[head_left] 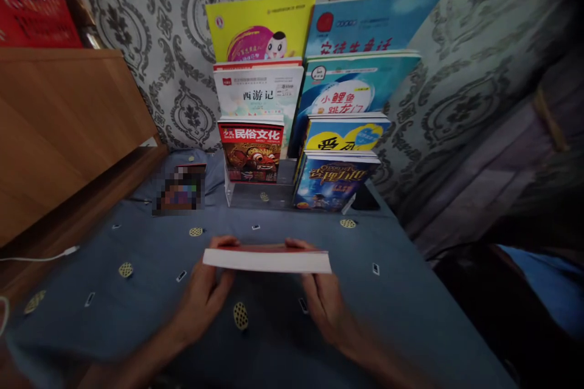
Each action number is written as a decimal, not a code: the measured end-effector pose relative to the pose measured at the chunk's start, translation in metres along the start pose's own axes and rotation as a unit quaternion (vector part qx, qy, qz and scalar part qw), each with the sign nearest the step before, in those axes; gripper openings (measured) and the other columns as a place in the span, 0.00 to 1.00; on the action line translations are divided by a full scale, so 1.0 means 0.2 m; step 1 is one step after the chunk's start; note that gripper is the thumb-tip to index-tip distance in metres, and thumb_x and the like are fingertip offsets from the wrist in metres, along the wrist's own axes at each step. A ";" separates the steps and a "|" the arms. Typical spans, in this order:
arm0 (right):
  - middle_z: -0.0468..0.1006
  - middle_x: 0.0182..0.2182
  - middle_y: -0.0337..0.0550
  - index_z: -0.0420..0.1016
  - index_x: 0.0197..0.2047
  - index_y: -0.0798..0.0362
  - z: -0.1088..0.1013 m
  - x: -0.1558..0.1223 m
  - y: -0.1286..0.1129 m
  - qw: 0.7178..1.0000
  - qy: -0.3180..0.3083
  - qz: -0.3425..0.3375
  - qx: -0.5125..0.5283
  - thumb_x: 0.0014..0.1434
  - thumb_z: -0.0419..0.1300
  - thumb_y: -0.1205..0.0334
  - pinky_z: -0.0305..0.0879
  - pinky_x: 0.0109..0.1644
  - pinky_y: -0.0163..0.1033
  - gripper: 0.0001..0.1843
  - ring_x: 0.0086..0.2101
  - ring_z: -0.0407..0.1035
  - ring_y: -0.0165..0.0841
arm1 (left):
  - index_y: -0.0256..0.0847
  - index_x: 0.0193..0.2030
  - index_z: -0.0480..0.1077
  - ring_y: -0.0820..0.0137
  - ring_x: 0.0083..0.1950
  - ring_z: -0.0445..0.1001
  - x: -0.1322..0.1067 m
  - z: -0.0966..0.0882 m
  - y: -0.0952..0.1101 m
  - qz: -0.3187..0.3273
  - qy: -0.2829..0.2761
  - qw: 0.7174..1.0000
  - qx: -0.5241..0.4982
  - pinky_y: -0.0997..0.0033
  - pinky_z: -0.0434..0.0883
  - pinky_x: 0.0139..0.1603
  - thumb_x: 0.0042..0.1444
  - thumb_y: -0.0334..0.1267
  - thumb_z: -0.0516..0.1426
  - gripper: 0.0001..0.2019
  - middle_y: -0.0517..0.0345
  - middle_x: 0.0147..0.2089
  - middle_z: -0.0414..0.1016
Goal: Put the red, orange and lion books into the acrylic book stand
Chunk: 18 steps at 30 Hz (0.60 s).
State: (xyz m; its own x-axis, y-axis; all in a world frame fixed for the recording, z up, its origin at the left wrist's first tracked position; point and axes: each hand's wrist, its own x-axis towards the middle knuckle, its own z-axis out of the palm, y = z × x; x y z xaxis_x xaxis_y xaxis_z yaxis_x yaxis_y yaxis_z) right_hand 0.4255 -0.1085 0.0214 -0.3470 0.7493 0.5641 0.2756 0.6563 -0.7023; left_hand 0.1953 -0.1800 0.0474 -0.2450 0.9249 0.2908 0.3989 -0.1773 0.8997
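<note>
Held between both hands over the blue cloth is a book (267,260), its white page edge turned up toward me and a strip of reddish cover showing behind. My left hand (207,289) grips its left end, thumb on the near side and fingers round the far side. At the right end, my right hand (322,292) holds it the same way. Beyond stands a clear acrylic book rack (260,196) with several books in stepped rows. Front left in it is a red-topped book (253,152); front right, a dark blue book (335,182).
A flat item with a blurred cover (180,189) lies left of the rack. A wooden cabinet (68,134) borders the left side, with a red basket (36,0) on top and a white cable (41,257) below. Patterned wall covering (182,30) rises behind; a grey curtain (483,152) hangs right.
</note>
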 end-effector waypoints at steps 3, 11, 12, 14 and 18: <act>0.71 0.60 0.50 0.57 0.69 0.46 0.02 0.00 0.04 0.999 -0.018 -0.033 0.006 0.71 0.47 0.61 0.68 0.62 0.52 0.24 0.60 0.67 0.41 | 0.46 0.57 0.70 0.54 0.59 0.72 0.04 0.00 -0.02 0.051 0.003 0.999 0.010 0.55 0.66 0.63 0.59 0.43 0.59 0.19 0.48 0.55 0.76; 0.76 0.55 0.50 0.63 0.64 0.46 0.07 0.03 0.11 1.000 -0.015 -0.007 0.023 0.71 0.47 0.61 0.72 0.57 0.50 0.20 0.55 0.71 0.40 | 0.46 0.56 0.69 0.58 0.51 0.76 0.09 0.02 -0.05 0.018 0.023 0.999 0.030 0.58 0.69 0.56 0.58 0.39 0.59 0.19 0.50 0.49 0.78; 0.76 0.55 0.50 0.63 0.64 0.47 0.07 0.07 0.12 1.000 -0.012 -0.015 0.023 0.71 0.47 0.61 0.71 0.58 0.50 0.20 0.55 0.71 0.40 | 0.46 0.57 0.69 0.59 0.51 0.75 0.13 0.01 -0.04 0.037 0.022 0.998 0.034 0.59 0.69 0.55 0.59 0.39 0.58 0.18 0.50 0.49 0.77; 0.76 0.55 0.49 0.64 0.63 0.47 0.07 0.17 0.11 0.999 0.004 -0.041 0.026 0.71 0.48 0.61 0.69 0.59 0.50 0.19 0.55 0.71 0.40 | 0.46 0.57 0.67 0.61 0.50 0.75 0.24 0.00 -0.01 0.090 0.017 0.995 0.041 0.60 0.69 0.55 0.60 0.39 0.56 0.17 0.51 0.49 0.77; 0.77 0.51 0.50 0.68 0.58 0.50 0.06 0.48 0.09 0.995 0.058 -0.072 0.040 0.71 0.47 0.56 0.68 0.56 0.52 0.17 0.51 0.71 0.42 | 0.39 0.54 0.66 0.61 0.54 0.72 0.55 0.00 0.02 0.173 0.074 0.982 0.035 0.61 0.67 0.59 0.59 0.37 0.56 0.17 0.48 0.51 0.74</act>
State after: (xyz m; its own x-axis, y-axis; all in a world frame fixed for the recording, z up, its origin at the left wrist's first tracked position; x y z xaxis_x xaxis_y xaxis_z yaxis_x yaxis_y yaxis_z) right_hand 0.3875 -0.0255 0.0571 -0.2698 0.6559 0.7050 0.1568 0.7523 -0.6399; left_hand 0.1704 -0.0789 0.0833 -0.2074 0.7543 0.6229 0.5394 -0.4431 0.7161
